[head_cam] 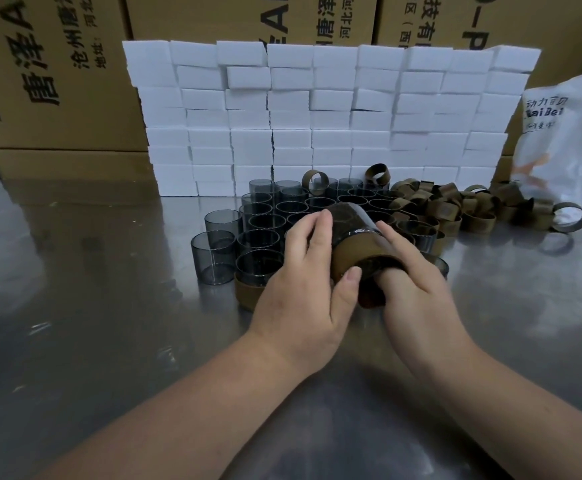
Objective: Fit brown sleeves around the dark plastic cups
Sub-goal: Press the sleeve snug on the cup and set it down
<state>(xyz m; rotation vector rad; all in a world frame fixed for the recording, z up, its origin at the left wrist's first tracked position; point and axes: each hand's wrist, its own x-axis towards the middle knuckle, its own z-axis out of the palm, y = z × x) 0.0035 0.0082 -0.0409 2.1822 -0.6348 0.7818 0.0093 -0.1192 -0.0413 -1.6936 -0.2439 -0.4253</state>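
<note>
Both hands hold one dark plastic cup (pixel 348 220), tilted with its mouth toward me. A brown sleeve (pixel 360 251) sits around the cup's near half. My left hand (pixel 303 271) grips the cup and sleeve from the left, thumb on the sleeve's edge. My right hand (pixel 410 282) holds the right side, with fingers reaching into the cup's mouth. Behind stand several bare dark cups (pixel 265 216) in rows. A cup with a sleeve (pixel 248 289) stands just left of my left hand. A pile of loose brown sleeves (pixel 448 206) lies to the right.
A wall of stacked white foam blocks (pixel 331 116) runs behind the cups, with cardboard boxes (pixel 57 71) behind it. A white plastic bag (pixel 566 140) sits at the right. The shiny metal table (pixel 92 341) stretches toward me.
</note>
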